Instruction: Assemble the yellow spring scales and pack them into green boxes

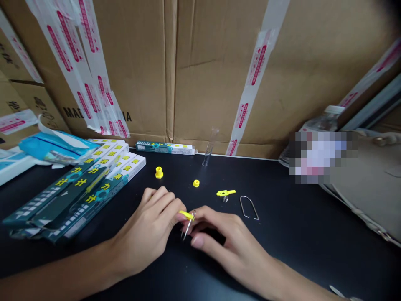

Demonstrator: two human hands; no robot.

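My left hand [150, 228] rests on the black table [297, 234] and pinches a small yellow plastic piece [186, 215] at its fingertips. My right hand [219, 234] meets it from the right, fingers closed on a thin bent metal wire clip [188, 228] that hangs below the yellow piece. Just beyond the hands lie a yellow cap [159, 172], a yellow ring [196, 183], a yellow lever piece [225, 192] with a tiny spring [224, 199], and a U-shaped wire [248, 207].
Several long teal-and-white boxes [81, 188] are stacked at the left, with one more box [165, 147] at the back. A clear tube [209, 147] leans against the cardboard wall [200, 71]. Blue packets [53, 146] lie far left; a plastic bottle [322, 121] and flat cardboard sit right.
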